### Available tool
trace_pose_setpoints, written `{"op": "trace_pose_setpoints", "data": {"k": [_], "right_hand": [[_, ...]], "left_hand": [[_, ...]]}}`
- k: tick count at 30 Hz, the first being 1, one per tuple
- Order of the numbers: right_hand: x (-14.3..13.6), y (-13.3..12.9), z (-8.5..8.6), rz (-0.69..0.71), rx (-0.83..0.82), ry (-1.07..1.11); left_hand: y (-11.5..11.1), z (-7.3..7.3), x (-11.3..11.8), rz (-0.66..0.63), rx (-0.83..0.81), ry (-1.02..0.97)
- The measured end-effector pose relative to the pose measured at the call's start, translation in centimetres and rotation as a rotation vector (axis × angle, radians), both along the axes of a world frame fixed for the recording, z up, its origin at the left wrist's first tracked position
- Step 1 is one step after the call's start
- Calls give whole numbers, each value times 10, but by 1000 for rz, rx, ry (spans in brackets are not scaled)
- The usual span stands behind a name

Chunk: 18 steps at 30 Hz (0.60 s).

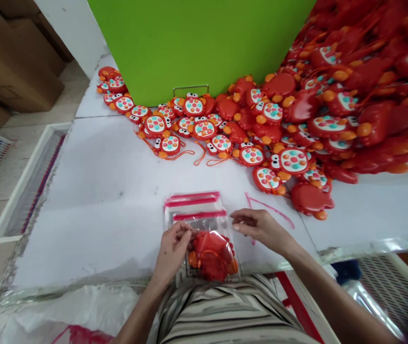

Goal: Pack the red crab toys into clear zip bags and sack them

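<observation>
A clear plastic bag (204, 229) with a red sealing strip lies at the near edge of the white table (111, 191), and a red crab-shaped toy (214, 255) is inside it. My left hand (173, 251) pinches the bag's left side next to the toy. My right hand (257, 228) hovers at the bag's upper right corner, fingers curled and pinched near the red strip. Under this bag lie more empty bags (192, 198) with red strips.
A big heap of red crab toys (318, 119) with dotted white faces spreads across the table's far and right side, against a green panel (197, 43). A loose pink strip (272, 208) lies right of my hand. Cardboard boxes (14, 62) stand far left.
</observation>
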State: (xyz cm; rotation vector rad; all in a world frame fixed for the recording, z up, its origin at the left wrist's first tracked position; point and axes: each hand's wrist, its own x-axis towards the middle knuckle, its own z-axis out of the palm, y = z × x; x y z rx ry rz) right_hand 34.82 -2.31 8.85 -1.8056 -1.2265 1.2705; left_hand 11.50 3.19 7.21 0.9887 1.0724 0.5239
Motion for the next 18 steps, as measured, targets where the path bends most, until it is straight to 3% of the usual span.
{"op": "trace_pose_setpoints", "data": {"k": [3, 6, 12, 18], "right_hand": [[-10, 14, -19, 67, -12, 109], [-7, 12, -27, 90, 35, 157], [-5, 1, -24, 90, 110, 140], [0, 1, -22, 201, 221, 39]], "left_hand": [[-1, 1, 0, 0, 4, -9], [0, -3, -3, 2, 8, -13], [1, -15, -9, 13, 41, 36], [1, -1, -9, 21, 100, 135]]}}
